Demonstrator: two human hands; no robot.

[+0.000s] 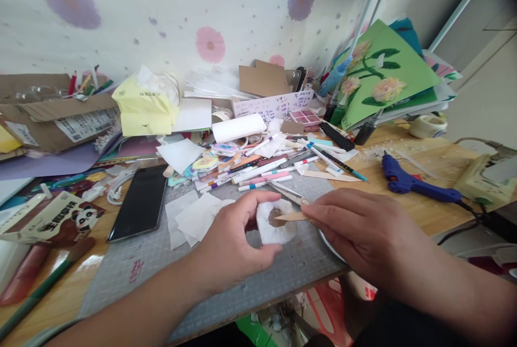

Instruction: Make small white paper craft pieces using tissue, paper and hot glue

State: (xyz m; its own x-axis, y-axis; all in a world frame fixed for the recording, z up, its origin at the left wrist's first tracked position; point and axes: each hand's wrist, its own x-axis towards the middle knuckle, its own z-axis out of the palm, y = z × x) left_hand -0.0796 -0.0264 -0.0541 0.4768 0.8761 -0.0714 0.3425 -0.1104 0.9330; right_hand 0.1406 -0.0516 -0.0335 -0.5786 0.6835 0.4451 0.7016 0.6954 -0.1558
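Observation:
My left hand (232,239) grips a small white, soft-looking piece (281,235), perhaps tissue or filter paper, between thumb and fingers. At its middle is a brown patch (274,215); whether this is powder, paste or a stain I cannot tell. In my right hand (359,228) is a flat, pointed wooden stick (294,216), pinched in the fingers, its tip at the brown patch. Scissors (286,193) lie just behind, partly hidden by my right hand. White paper squares (200,215) rest on the grey cutting mat (161,277) left of my left hand.
A black phone (139,204) lies at left, near a panda-printed box (54,220). Behind the hands spreads a heap of markers (258,172) and a white paper roll (238,129). A blue glue gun (416,182) with its cord sits at right.

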